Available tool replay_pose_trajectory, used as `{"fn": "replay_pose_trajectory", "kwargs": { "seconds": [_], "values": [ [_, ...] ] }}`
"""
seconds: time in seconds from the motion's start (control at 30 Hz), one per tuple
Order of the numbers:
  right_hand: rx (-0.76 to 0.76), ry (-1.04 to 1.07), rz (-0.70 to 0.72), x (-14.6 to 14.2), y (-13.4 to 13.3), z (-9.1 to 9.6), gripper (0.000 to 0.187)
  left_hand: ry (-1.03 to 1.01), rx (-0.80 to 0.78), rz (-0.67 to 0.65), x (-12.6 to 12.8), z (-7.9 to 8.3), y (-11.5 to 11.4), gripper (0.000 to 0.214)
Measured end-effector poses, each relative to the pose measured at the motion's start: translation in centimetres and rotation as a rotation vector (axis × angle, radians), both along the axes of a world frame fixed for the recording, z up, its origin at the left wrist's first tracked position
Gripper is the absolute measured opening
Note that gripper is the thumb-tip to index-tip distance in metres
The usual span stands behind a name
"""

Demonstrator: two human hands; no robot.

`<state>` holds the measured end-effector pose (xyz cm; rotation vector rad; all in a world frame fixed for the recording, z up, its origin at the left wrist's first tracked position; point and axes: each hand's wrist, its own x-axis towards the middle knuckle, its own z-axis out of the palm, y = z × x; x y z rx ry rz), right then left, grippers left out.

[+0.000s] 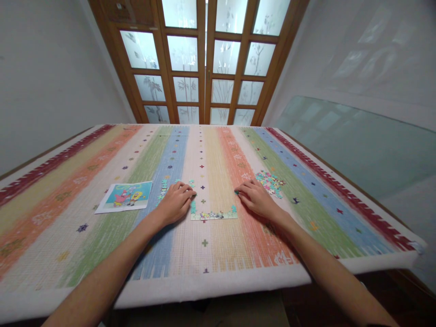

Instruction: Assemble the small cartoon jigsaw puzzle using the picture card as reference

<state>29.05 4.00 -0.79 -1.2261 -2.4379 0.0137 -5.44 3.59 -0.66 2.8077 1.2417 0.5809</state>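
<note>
Interlocking jigsaw border [214, 215], lower centre, U-shaped; long axis left-right, opening toward frame top; right hand [256, 198]: fingers pinching teal piece [236, 192]; left hand [176, 200]: fingers curled, can't tell if pinching.

Left hand [176, 202] partly covers puzzle pieces [164, 187] beside it; right hand [257, 196] hides most of the teal piece [236, 192] it pinches, outline too small to tell

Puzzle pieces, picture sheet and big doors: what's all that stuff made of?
Puzzle pieces: probably printed cardboard, thin and colourful; finish too small to tell.
Picture sheet: likely paper or thin card, flat with pale edges; gloss unclear.
Door frames: seemingly varnished wood, smooth and brown.
Panes: apparently frosted glass, milky with light coming through.
</note>
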Motion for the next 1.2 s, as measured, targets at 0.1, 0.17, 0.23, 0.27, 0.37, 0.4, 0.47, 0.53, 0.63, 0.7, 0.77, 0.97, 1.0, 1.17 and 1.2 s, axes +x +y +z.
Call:
{"fn": "replay_pose_trajectory", "kwargs": {
  "seconds": [0.1,0.17,0.23,0.27,0.37,0.4,0.47,0.53,0.63,0.7,0.77,0.97,1.0,1.17,1.2],
  "values": [
    [0.017,0.007,-0.004,0.2,0.2,-0.2,0.028,-0.018,-0.026,0.009,-0.6,0.1,0.4,0.032],
    [0.012,0.025,0.003,0.3,0.3,-0.3,0.026,-0.017,-0.039,0.002,-0.9,0.3,0.4,0.032],
    [-0.009,0.051,0.004,0.4,0.3,-0.2,0.023,-0.011,-0.031,-0.003,-1.1,0.4,0.4,0.031],
    [-0.025,0.067,0.001,0.4,0.3,-0.2,0.021,-0.011,-0.021,0.000,-1.1,0.4,0.4,0.030],
    [-0.101,0.125,-0.008,0.6,0.4,0.1,0.015,-0.013,0.008,0.011,-1.3,0.3,0.5,0.025],
    [-0.141,0.150,-0.012,0.6,0.4,0.3,0.013,-0.015,0.013,0.013,-1.4,0.2,0.5,0.024],
    [-0.228,0.208,-0.019,0.5,0.3,0.6,0.012,-0.021,0.015,0.017,-1.5,0.1,0.6,0.022],
    [-0.317,0.271,-0.016,0.3,0.1,0.9,0.012,-0.030,0.013,0.019,-1.6,0.1,0.7,0.021],
    [-0.434,0.362,0.014,-0.1,-0.2,1.2,0.012,-0.030,0.014,0.022,-1.7,0.2,0.7,0.021],
    [-0.481,0.420,0.031,-0.3,-0.3,1.1,0.012,-0.023,0.019,0.022,-1.6,0.3,0.7,0.021],
    [-0.505,0.457,0.041,-0.4,-0.3,0.9,0.011,-0.019,0.025,0.022,-1.5,0.2,0.6,0.022],
    [-0.540,0.460,0.037,-0.2,-0.1,0.5,0.010,-0.046,0.012,0.008,-1.0,0.2,0.5,0.024],
    [-0.541,0.456,0.037,-0.2,-0.1,0.4,0.010,-0.050,0.003,0.004,-1.0,0.2,0.4,0.025],
    [-0.552,0.445,0.057,-0.6,-0.4,0.6,0.011,-0.058,-0.039,-0.020,-0.8,0.3,0.2,0.027],
    [-0.553,0.446,0.057,-0.7,-0.5,0.7,0.012,-0.060,-0.041,-0.025,-0.8,0.3,0.2,0.027]
  ]
}}
